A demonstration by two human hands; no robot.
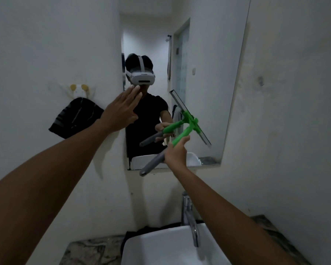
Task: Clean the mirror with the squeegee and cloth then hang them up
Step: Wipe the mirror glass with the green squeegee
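Note:
The mirror (208,64) hangs on the white wall ahead. My right hand (175,152) grips the green and grey squeegee (187,131) by its handle, with the blade tilted against the lower right part of the glass. My left hand (120,109) is flat with fingers spread, resting at the mirror's left edge and holding nothing. A dark cloth (75,117) hangs on the white wall hook (79,90) left of the mirror. The reflection shows a person with a headset and the squeegee doubled.
A white basin (161,245) with a chrome tap (189,217) sits below, on a marbled counter (88,251). A side wall (294,111) stands close on the right. Something dark lies behind the basin at the wall.

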